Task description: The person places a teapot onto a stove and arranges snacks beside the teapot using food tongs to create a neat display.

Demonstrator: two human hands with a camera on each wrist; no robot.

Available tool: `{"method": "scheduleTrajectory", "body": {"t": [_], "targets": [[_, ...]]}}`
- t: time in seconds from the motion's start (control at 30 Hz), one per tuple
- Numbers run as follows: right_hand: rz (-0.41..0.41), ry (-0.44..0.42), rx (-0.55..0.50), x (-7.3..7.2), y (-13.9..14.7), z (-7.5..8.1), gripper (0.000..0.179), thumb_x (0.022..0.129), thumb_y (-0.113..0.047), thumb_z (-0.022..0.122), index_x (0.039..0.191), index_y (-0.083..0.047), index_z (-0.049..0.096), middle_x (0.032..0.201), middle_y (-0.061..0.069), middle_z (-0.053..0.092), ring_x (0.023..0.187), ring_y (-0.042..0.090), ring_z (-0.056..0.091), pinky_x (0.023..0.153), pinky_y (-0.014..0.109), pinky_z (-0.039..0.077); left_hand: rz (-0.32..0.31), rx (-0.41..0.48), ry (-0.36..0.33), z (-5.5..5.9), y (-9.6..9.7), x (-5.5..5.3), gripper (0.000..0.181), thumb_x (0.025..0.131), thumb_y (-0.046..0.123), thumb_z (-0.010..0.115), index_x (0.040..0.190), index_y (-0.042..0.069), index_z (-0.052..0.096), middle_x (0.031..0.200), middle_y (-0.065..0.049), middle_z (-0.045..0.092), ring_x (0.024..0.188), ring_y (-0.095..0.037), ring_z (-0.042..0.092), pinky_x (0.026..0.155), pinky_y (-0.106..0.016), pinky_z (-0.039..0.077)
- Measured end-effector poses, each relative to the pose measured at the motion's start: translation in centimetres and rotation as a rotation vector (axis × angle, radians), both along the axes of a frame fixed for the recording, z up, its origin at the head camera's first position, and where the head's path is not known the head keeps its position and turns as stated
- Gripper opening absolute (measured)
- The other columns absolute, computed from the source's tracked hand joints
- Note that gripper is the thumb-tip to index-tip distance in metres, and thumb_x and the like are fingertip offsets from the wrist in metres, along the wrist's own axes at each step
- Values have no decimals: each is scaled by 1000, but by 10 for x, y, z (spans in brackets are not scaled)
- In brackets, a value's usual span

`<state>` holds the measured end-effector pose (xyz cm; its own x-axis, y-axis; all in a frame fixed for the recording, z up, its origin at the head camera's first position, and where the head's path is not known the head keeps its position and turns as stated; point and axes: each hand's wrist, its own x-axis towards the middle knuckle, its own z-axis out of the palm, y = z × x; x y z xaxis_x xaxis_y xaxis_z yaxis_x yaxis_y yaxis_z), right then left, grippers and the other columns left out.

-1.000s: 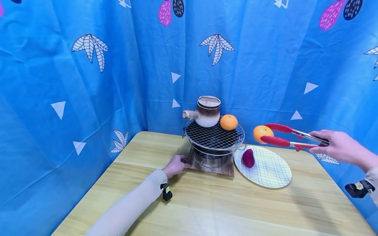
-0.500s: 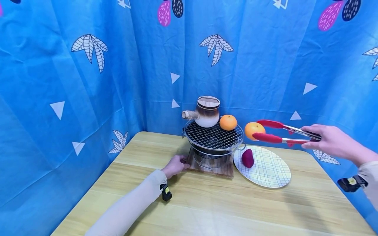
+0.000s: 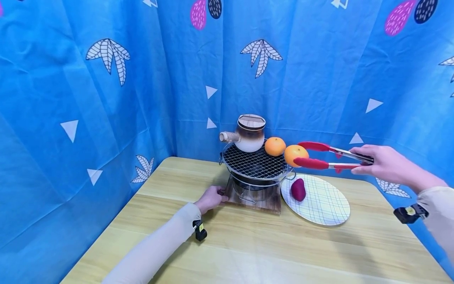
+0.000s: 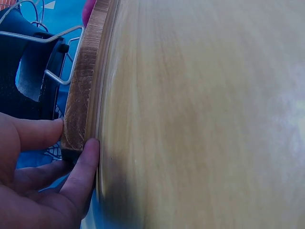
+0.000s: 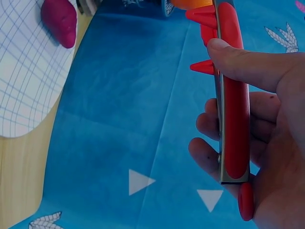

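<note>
My right hand (image 3: pixel 386 163) grips a pair of red-tipped metal tongs (image 3: pixel 319 163). An orange (image 3: pixel 293 154) is clamped between the tong tips at the right rim of the round wire grill (image 3: pixel 253 163); whether it touches the mesh I cannot tell. On the mesh sit another orange (image 3: pixel 274 146) and a small clay pot (image 3: pixel 250 136) with a wooden lid and side handle. Beneath the grill lies a brown wooden board (image 3: pixel 267 205). My left hand (image 3: pixel 210 198) pinches this board's left corner, its thumb (image 4: pixel 40 132) against one face in the left wrist view.
To the right of the grill is an oval checked plate (image 3: pixel 324 201) bearing a dark magenta, rounded object (image 3: pixel 298 190). Blue patterned curtain (image 3: pixel 198 98) hangs behind and beside the wooden table (image 3: pixel 248 252).
The tongs and the clamped orange have travelled left, from above the plate to the grill's right rim. My left hand stays on the board.
</note>
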<state>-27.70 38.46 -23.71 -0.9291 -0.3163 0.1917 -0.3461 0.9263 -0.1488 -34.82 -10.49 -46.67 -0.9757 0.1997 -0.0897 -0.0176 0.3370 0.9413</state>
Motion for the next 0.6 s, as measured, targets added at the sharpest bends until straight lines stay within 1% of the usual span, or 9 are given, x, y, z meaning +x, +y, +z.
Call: {"method": "scheduleTrajectory", "body": {"t": [0.17,0.37,0.6], "targets": [[18,-4,1,-1,-9,3,76,85,-35,81,142,5,51,127,32,60,104,39,55,68,37,50,-1,7,-1,2,1,1,52,90,-3,67,138,-12,49,114,-24,65,91,-27,70,80,-34,62],[27,-20,-1,-5,-18,4,73,84,-33,82,140,4,54,123,26,63,100,32,55,65,32,46,2,4,-5,3,2,2,52,90,-2,66,138,-12,49,114,-23,65,92,-28,70,81,-33,62],[37,-41,10,-12,-25,4,73,84,-33,82,141,4,53,127,30,61,99,32,55,65,32,46,3,-2,-6,5,2,4,51,91,-2,66,138,-12,49,117,-25,66,93,-29,71,81,-34,62]]}}
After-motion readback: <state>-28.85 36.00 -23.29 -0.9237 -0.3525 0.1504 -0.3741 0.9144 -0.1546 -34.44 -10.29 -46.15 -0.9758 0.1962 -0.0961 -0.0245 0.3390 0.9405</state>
